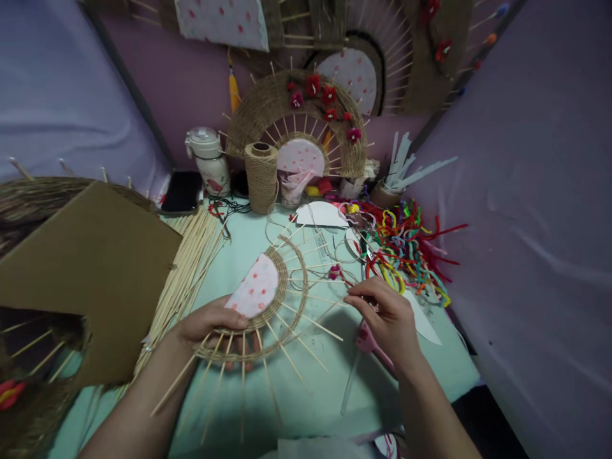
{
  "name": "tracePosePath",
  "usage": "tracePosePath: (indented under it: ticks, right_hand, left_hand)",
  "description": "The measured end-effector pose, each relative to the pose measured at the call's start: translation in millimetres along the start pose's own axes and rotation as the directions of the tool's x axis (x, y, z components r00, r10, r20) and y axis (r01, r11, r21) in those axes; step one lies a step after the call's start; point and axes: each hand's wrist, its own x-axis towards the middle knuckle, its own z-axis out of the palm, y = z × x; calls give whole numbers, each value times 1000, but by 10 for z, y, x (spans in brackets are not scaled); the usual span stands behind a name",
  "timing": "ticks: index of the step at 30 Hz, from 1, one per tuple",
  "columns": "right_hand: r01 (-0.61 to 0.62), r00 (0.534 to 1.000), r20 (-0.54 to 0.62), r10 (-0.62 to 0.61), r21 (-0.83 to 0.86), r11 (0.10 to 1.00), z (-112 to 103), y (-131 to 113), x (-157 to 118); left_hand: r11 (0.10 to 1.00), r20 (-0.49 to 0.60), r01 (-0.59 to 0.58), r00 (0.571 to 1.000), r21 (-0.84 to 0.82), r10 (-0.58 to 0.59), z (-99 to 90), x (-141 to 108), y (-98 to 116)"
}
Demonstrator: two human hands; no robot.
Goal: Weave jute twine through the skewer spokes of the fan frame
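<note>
My left hand (222, 322) grips a half-round fan frame, its thumb on the front and its fingers behind. The fan has a white half-disc with red dots (255, 287), a woven twine band around it, and thin wooden sticks (270, 392) that spread outward. A second, narrower ring of twine (305, 280) runs through the sticks. My right hand (382, 315) is pinched to the right of the fan on a thin strand of twine (329, 312), which slants back to the outer ring. Below that hand lies a pink glue gun (367, 338), partly covered.
A twine spool (261, 178), a lidded jar (209, 162) and a finished flowered fan (248, 115) stand at the back. Loose sticks (184, 268) and brown cardboard (105, 274) lie left. Colourful pipe cleaners (415, 242) and scissors (368, 252) lie right, near a cup of white strips (399, 166).
</note>
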Motion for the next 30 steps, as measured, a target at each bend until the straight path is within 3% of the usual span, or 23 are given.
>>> tracePosePath:
  ticks: [4, 10, 16, 23, 28, 30]
  right_hand:
    - [-167, 983, -70, 172, 77, 983, 143, -2, -53]
    - [-410, 896, -41, 442, 306, 859, 446, 2, -84]
    - [-321, 903, -21, 430, 633, 704, 596, 14, -99]
    - [-308, 885, 143, 443, 894, 327, 603, -69, -46]
    - [-278, 903, 145, 405, 915, 292, 553, -139, -5]
    - [-286, 894, 141, 425, 910, 300, 537, -147, 15]
  left_hand:
    - [997, 101, -23, 994, -68, 30, -4, 33, -67]
    - [997, 178, 30, 984, -76, -16, 151, 117, -86]
    - [999, 173, 23, 985, -46, -15, 210, 139, -64]
    - [998, 184, 10, 983, 62, -21, 194, 129, -105]
    - [962, 231, -172, 965, 210, 123, 243, 94, 49]
    - [964, 230, -251, 947, 89, 225, 298, 125, 184]
